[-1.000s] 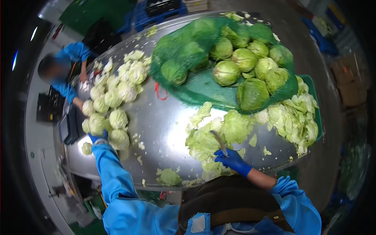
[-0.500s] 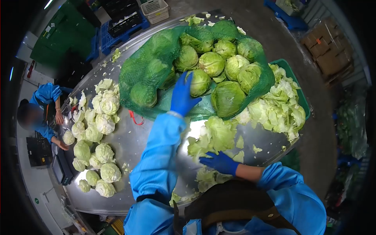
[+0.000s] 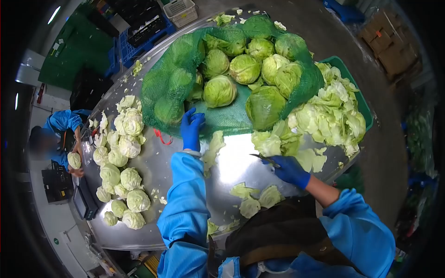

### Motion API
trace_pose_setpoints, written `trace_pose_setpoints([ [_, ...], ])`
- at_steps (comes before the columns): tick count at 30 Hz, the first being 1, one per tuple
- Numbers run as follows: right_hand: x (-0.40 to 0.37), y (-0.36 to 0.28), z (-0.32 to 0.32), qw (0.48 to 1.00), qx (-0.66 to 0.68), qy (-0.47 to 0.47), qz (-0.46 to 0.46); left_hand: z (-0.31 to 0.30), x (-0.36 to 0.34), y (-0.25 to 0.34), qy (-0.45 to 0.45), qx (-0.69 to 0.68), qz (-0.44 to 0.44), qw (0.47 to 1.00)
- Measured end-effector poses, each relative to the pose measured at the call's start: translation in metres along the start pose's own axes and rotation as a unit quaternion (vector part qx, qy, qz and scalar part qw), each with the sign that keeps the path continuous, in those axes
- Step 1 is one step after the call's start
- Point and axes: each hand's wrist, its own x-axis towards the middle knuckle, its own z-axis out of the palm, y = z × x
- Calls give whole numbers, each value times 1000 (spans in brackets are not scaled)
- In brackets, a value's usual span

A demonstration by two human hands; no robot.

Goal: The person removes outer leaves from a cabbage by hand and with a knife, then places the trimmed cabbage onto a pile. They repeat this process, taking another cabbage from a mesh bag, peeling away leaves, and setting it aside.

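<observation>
Head view, person at a steel worktop (image 3: pixel 232 162).

Left hand (image 3: pixel 192 127) — blue-gloved, arm stretched forward, fingers bent at the near edge of the green mesh net (image 3: pixel 222 118). It touches the mesh; whether its grip has closed on the netting cannot be told.

Right hand (image 3: pixel 289 169) — blue-gloved, grip closed around the handle of a knife (image 3: pixel 264 160). The blade points left and lies low over the worktop, just beside a split leafy piece (image 3: pixel 269 141).

The net lies spread on the far half of the worktop, open toward the person. Untrimmed cabbage heads sit inside it. One head (image 3: pixel 219 91) lies just beyond the left hand, and a larger head (image 3: pixel 265 106) lies to its right at the net's mouth.

To the right of the net, a heap of loose leaves (image 3: pixel 333 111) fills a green crate (image 3: pixel 364 109) at the worktop's edge. Leaf scraps (image 3: pixel 250 204) lie on the bare steel near the person's body, between the two arms.

At the left of the worktop lies a cluster of pale trimmed heads (image 3: pixel 125 148), well apart from the net. Beyond it a co-worker in a blue sleeve holds one trimmed piece (image 3: pixel 74 160) in a hand.
</observation>
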Motion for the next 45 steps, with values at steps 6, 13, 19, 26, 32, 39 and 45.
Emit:
trace_pose_setpoints([
  [6,22,-46,22,994,70,-35,-80,58,21,31,9,385,357,851],
  [13,-41,-4,27,990,85,-90,65,84,89,-35,130,315,208,917],
  [19,-54,10,26,984,143,-40,100,34,-4,-16,-78,52,158,983],
  [26,-16,-8,3,993,27,61,101,0,-176,15,-196,362,184,892],
  [32,-42,-9,53,999,-27,31,36,10,-233,-21,-93,406,135,899],
  [39,-27,-10,78,986,-160,15,-52,35,-229,-23,-72,426,101,896],
  [45,-9,-12,86,987,-159,6,24,47,-228,-21,-58,471,97,875],
])
